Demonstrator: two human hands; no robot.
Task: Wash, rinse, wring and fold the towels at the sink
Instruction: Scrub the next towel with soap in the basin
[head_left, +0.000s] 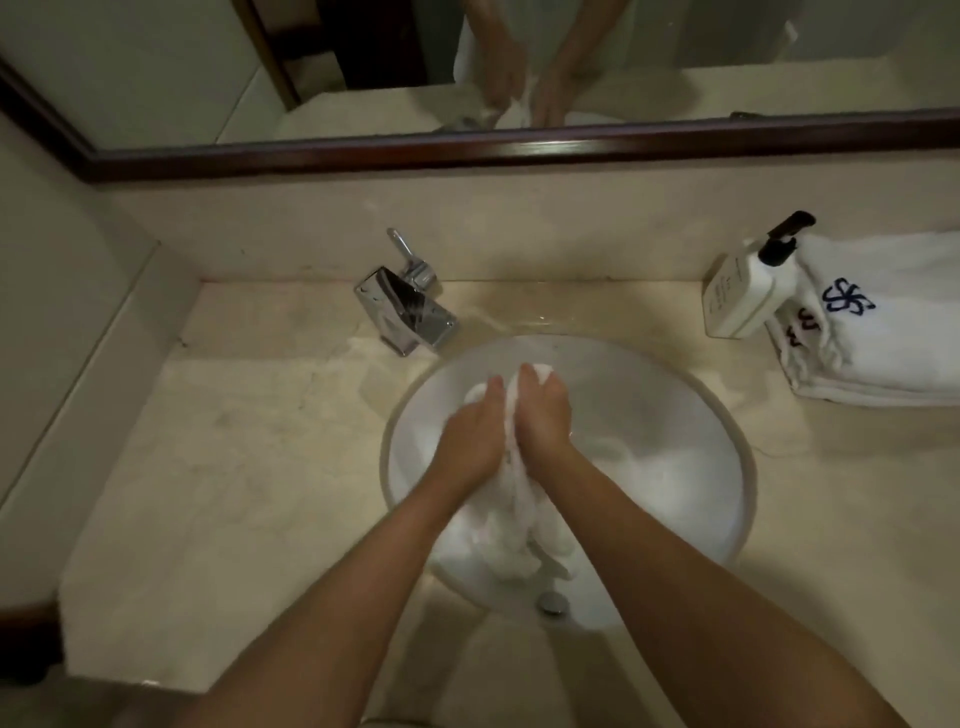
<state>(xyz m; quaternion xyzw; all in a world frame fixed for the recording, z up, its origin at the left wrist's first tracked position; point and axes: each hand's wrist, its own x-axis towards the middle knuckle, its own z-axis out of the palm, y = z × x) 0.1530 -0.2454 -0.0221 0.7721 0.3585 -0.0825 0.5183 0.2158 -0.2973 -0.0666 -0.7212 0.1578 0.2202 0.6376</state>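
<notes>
1. the pale stone surface (234, 467) runs under a dark-framed mirror (467, 150), and a round white sink (727, 483) is set into its middle.
2. a stack of folded towels (883, 338) lies on the surface at the far right, well apart from the sink, with a white soap bottle (740, 296) touching its left side.
3. a chrome tap (405, 306) stands at the sink's back left rim; whether water runs from it cannot be told.
4. a wet white towel (514, 499) hangs bunched over the middle of the sink, its lower end trailing toward the drain (552, 603).
5. the left hand (475, 441) and right hand (545, 415) sit side by side, each grip curled round the towel's upper part, pressing it between them.
6. this looks like the washing or rubbing step, possibly early wringing; rinsing and folding appear not yet done.
7. the next move likely calls for a firm opposite twist over the sink, keeping the trailing end off the drain.
</notes>
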